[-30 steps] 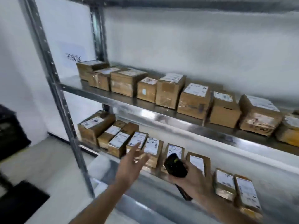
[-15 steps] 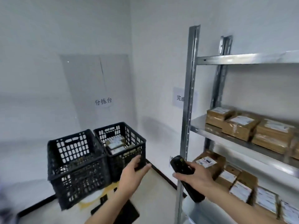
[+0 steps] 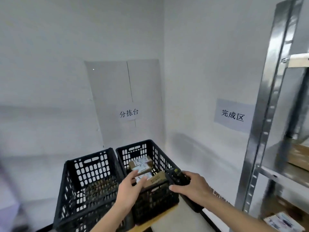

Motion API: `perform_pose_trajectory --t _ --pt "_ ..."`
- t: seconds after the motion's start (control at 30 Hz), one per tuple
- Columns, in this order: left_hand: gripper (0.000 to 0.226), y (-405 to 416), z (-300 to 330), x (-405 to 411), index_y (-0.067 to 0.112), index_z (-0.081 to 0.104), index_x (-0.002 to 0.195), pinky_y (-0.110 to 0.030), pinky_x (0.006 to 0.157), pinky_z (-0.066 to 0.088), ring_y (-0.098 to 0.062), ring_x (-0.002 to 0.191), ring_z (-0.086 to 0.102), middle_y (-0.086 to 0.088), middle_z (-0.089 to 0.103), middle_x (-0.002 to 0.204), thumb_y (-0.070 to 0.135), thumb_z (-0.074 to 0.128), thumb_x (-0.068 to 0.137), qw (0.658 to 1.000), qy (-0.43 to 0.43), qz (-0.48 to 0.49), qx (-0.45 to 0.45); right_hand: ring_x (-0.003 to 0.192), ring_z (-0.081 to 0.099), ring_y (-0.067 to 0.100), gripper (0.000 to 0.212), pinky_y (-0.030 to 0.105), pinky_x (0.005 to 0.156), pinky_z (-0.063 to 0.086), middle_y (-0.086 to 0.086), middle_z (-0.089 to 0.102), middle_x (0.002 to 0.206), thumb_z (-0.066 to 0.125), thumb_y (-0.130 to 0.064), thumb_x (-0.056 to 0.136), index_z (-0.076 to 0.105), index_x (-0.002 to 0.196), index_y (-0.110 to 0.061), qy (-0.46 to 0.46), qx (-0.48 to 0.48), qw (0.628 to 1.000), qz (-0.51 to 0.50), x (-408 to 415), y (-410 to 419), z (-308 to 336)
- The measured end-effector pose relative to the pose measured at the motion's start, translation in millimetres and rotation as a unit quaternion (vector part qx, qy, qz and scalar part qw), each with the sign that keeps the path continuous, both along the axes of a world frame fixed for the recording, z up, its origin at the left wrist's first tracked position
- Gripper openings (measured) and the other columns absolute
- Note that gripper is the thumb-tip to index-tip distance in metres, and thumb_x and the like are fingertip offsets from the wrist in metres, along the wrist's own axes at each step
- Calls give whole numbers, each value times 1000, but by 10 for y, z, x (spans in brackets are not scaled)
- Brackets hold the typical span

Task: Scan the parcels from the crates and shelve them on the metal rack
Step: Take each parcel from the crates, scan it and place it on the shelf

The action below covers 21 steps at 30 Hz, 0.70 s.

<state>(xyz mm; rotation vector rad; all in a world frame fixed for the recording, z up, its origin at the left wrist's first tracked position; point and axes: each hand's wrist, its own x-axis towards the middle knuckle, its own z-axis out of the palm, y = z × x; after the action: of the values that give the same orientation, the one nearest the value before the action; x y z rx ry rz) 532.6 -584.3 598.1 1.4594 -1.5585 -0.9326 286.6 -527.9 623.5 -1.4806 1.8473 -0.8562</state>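
Note:
Two black plastic crates stand side by side in the room's corner. The right crate (image 3: 160,158) holds several brown cardboard parcels (image 3: 141,164) with white labels. The left crate (image 3: 87,178) shows no parcels from here. My left hand (image 3: 132,186) reaches over the right crate's near rim, fingers straight, just above a labelled parcel. My right hand (image 3: 192,186) grips a black handheld scanner (image 3: 177,177) beside the crate. The metal rack (image 3: 269,118) rises at the right edge with parcels (image 3: 299,156) on its shelves.
White walls meet behind the crates. A paper sign (image 3: 129,113) hangs above the crates and a second sign (image 3: 232,115) hangs next to the rack. The crates rest on a low wooden surface (image 3: 160,216). Light floor lies between crates and rack.
My view has swung left from the rack's shelves to the crates. Both hands have travelled with it; my left hand now hovers over the right crate's parcels.

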Motion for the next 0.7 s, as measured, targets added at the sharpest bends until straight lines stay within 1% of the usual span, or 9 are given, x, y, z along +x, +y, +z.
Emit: perform_pose_trajectory --t 0.07,0.1,0.2,0.3,0.37,0.5,0.57,0.63,0.7 --pt "67 -395 -88 -58 27 43 150 -37 108 45 -9 119 59 17 67 119 50 65 91 1000 0 -4 6 90 69 0 61 29 89 57 -21 74 96 85 -70 48 73 102 -46 19 12 1000 5 -85 -435 -99" --pt "67 -549 -124 -79 28 41 151 -35 108 44 -8 118 59 18 67 117 48 66 92 1000 0 -7 5 91 68 0 64 29 90 57 -21 74 97 84 -70 47 73 105 -44 27 16 999 11 -112 -616 -137" --pt "61 -947 -213 -136 29 46 148 -31 109 40 -8 125 51 14 56 138 47 65 92 1000 -5 -8 5 87 69 -2 62 28 85 58 -22 75 95 83 -68 50 74 106 -43 34 27 999 18 -150 -1116 -266" --pt "57 -1315 -315 -155 29 52 143 -38 116 36 -14 140 41 10 41 154 49 65 91 1000 -13 -5 18 88 69 -1 66 31 86 59 -21 75 95 82 -70 47 72 107 -43 44 35 998 31 -132 -1551 -385" --pt "59 -1576 -413 -155 31 47 145 -37 114 38 -15 139 42 10 42 153 49 65 92 999 -10 -1 31 90 69 0 65 31 87 59 -21 74 98 83 -70 48 69 106 -44 43 44 997 39 -110 -1849 -474" --pt "67 -2033 -584 -118 33 35 152 -28 100 39 -7 117 49 7 55 140 44 65 93 998 20 12 65 86 71 1 52 34 85 61 -19 75 92 84 -68 51 66 95 -47 36 57 997 45 -60 -2337 -645" --pt "68 -2314 -711 -88 31 36 153 -30 102 39 -9 121 50 6 56 141 45 65 93 996 24 12 82 85 71 0 49 32 85 61 -19 75 92 86 -66 56 65 97 -46 43 69 995 54 -45 -2615 -747" --pt "63 -2592 -837 -62 28 42 150 -34 107 39 -15 132 49 4 53 145 45 64 94 995 22 14 94 86 69 -2 49 28 84 59 -18 74 94 87 -63 62 64 102 -45 52 74 994 63 -35 -2879 -843" --pt "58 -2910 -1001 -37 26 46 147 -36 110 39 -18 135 47 3 53 146 43 64 94 994 17 21 101 86 69 -3 53 27 84 59 -17 74 94 86 -65 63 66 107 -42 65 82 992 69 -16 -3196 -986"
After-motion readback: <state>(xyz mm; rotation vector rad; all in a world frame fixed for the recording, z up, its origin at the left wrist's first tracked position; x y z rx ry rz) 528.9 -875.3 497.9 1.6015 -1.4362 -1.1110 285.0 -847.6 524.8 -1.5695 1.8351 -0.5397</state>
